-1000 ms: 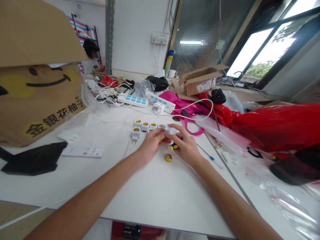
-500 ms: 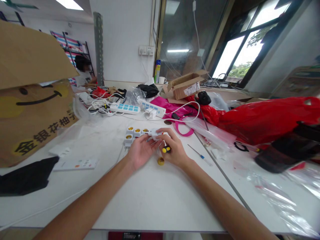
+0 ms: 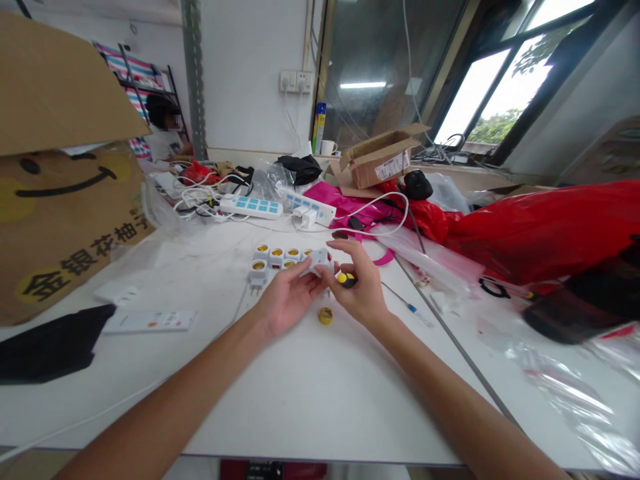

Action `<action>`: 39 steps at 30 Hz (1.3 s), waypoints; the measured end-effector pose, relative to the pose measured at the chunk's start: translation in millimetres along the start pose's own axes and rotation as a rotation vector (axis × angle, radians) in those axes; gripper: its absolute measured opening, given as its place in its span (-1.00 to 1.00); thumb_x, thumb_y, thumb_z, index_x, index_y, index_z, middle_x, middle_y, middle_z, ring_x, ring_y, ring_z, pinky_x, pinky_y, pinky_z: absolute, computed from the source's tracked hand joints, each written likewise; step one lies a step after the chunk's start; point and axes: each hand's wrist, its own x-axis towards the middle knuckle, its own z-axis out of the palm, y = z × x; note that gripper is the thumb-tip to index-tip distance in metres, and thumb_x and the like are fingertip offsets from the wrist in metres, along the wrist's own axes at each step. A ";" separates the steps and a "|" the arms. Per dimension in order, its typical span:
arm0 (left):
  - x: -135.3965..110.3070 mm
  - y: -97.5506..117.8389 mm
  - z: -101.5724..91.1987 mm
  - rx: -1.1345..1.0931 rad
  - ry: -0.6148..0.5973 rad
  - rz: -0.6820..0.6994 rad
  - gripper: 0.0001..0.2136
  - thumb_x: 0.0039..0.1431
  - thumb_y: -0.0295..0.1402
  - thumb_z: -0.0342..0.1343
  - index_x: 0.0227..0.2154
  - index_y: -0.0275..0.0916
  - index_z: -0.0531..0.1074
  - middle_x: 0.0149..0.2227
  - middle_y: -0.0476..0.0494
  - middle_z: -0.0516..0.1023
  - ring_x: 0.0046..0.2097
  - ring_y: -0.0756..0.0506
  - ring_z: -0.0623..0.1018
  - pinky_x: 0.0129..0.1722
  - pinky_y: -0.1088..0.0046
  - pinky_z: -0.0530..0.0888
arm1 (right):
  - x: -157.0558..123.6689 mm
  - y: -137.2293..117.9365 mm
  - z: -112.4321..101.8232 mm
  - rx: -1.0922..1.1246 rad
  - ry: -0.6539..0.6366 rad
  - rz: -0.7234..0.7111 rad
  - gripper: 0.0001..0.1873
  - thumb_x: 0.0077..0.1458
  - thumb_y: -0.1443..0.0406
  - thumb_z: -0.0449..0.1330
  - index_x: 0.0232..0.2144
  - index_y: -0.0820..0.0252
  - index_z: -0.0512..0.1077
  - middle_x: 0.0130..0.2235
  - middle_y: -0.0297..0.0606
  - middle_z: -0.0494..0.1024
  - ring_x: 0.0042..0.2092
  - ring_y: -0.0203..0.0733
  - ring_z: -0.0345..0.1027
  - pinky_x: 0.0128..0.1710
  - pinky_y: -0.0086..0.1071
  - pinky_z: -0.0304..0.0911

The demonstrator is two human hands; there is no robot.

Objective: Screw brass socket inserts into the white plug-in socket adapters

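My left hand [image 3: 287, 299] holds a small white plastic plug-in lamp socket [image 3: 320, 257] from the left, fingers curled beneath it. My right hand [image 3: 363, 287] has its thumb at the piece's near right side, with the index finger arched above. Tucked in the right palm is a tool with a black-and-yellow handle [image 3: 346, 280], seemingly a screwdriver; its shaft is hidden. Behind the left hand stand several white lamp sockets [image 3: 259, 267] with gold-coloured insides, some showing plug prongs. A loose brass-coloured ring [image 3: 325, 315] lies on the white table [image 3: 300, 393] below the hands.
A thin screwdriver [image 3: 411, 307] with a blue collar lies right of my hand. Power strips [image 3: 251, 206] and tangled cables are behind. A large carton [image 3: 75, 227], black cloth [image 3: 55, 343] and white strip [image 3: 150, 321] sit left; red plastic bags [image 3: 545, 220] right. A person [image 3: 165, 127] is at back left.
The white socket has tipped in my left hand, showing a flatter face. My right index finger has lifted from it, and the brass-coloured ring is more exposed. The view has shifted slightly.
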 end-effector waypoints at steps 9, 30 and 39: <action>-6.2 3.2 0.5 0.034 -0.014 0.013 -0.87 0.37 -0.49 0.20 -0.13 -0.34 0.65 -0.04 -0.34 0.75 -0.07 -0.12 0.73 0.07 0.38 0.65 | 5.5 -1.5 -5.6 0.026 -0.029 0.044 -0.54 0.29 -0.06 0.42 0.06 0.05 0.56 0.02 -0.09 0.71 -0.04 0.06 0.64 -0.19 -0.19 0.62; -3.8 4.1 2.9 0.066 0.046 -0.011 -0.65 0.45 -0.09 0.23 -0.17 -0.35 0.63 -0.15 -0.33 0.74 -0.03 -0.17 0.73 0.12 0.33 0.64 | 12.1 0.2 -22.1 -0.008 -0.081 0.120 -0.58 0.26 0.04 0.45 0.06 0.09 0.59 0.04 -0.07 0.74 -0.02 0.09 0.67 -0.15 -0.16 0.60; -3.3 3.6 1.1 0.055 0.043 -0.039 -0.67 0.49 -0.18 0.12 -0.09 -0.38 0.65 -0.07 -0.43 0.75 0.10 -0.28 0.72 0.16 0.22 0.62 | 11.3 -1.3 -18.7 0.038 -0.111 0.143 -0.61 0.30 0.04 0.43 0.05 0.09 0.61 0.00 -0.13 0.77 -0.09 0.05 0.70 -0.21 -0.23 0.62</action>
